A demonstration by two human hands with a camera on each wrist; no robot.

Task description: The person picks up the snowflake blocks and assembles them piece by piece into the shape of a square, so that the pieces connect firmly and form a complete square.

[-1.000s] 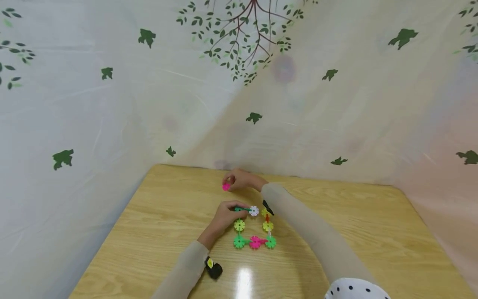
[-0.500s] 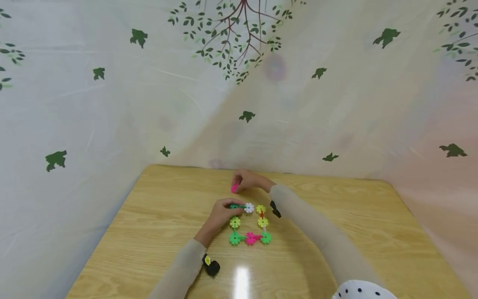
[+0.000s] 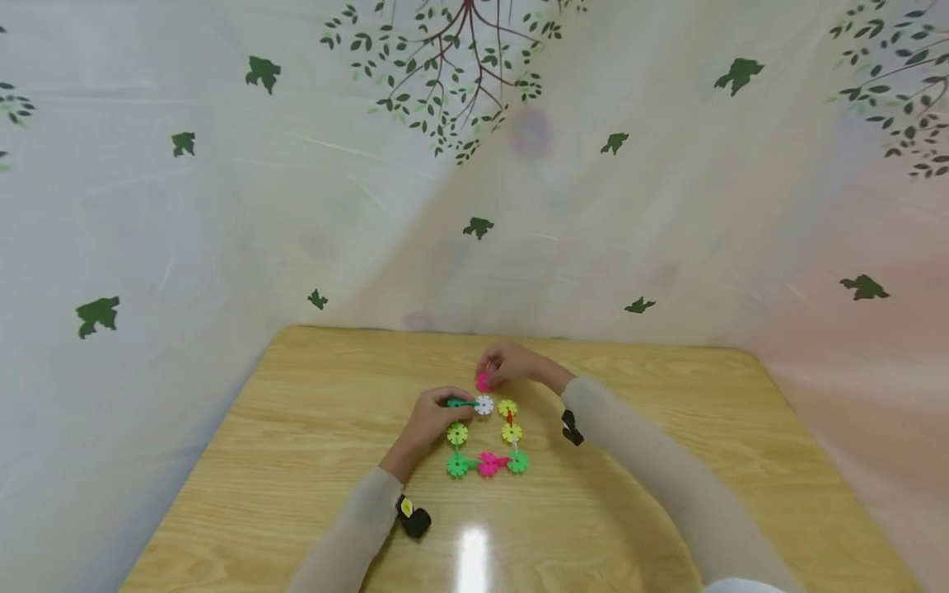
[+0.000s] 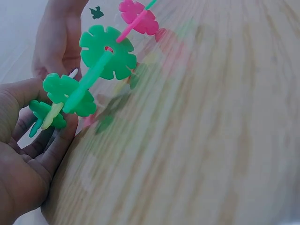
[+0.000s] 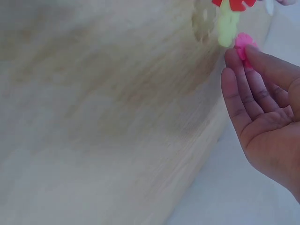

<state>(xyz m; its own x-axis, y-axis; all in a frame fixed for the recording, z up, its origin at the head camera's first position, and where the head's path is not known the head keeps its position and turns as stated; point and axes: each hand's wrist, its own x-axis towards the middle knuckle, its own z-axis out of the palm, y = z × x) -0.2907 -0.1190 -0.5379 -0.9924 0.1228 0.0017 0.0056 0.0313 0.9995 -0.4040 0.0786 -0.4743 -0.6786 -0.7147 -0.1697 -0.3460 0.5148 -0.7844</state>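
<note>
A chain of notched, flower-shaped plastic discs lies in an open-cornered square on the table. Its top-left green disc (image 3: 455, 403) is pinched by my left hand (image 3: 430, 420), which hides part of it. A white disc (image 3: 483, 404) ends that side, and a gap separates it from the yellow disc (image 3: 507, 408) at the top right. Just beyond the white disc, my right hand (image 3: 513, 362) holds a loose pink disc (image 3: 483, 382) between thumb and fingers. The right wrist view shows this pink disc (image 5: 245, 45) at the fingertips, near a pale yellow disc (image 5: 228, 28).
The wooden table (image 3: 296, 461) ends at the back against a hanging cloth (image 3: 385, 206) printed with leaves and birds. Green and pink discs form the chain's near side, including a pink disc (image 3: 488, 464). Black wrist cameras sit on both sleeves.
My right hand has carried the pink disc rightward and nearer, close to the white disc. The left hand keeps its pinch on the green disc. The head view has turned slightly right.
</note>
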